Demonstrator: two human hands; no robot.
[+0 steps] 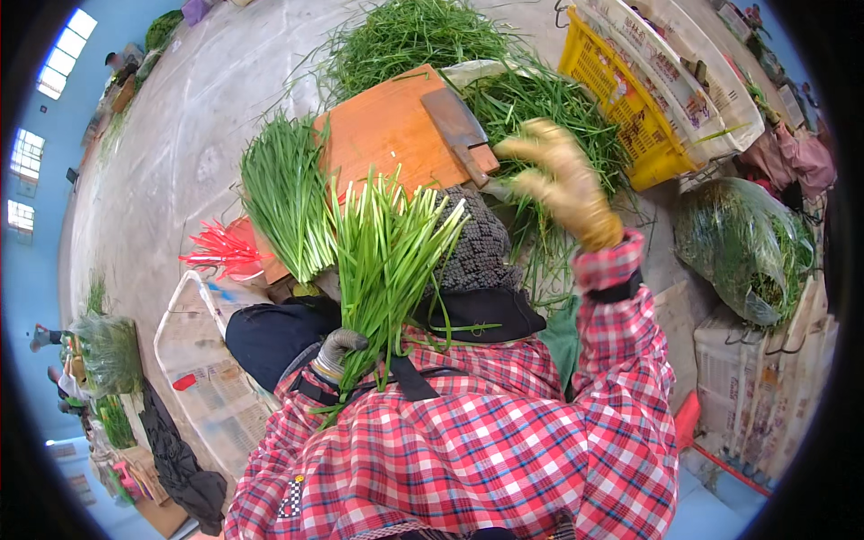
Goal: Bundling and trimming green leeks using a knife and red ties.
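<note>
My left hand [339, 354], in a grey knit glove, grips the lower part of a loose bunch of long flat green leaves, likely garlic chives [381, 263], with pale ends pointing away from me. My right hand [557, 179], in a yellowish glove and blurred, is raised with fingers apart and nothing in it. Just left of it, a cleaver [455, 121] lies on the right edge of an orange board [381, 135]. A neater bundle of the greens [287, 196] rests at the board's left side, beside a heap of red plastic ties [226, 250].
Loose greens [418, 40] lie heaped beyond the board, and more [540, 108] fill a pale sack at its right. A yellow crate [621, 108] and white crates stand at upper right. A clear bag of greens [742, 250] is at right, a white crate [209, 371] at left.
</note>
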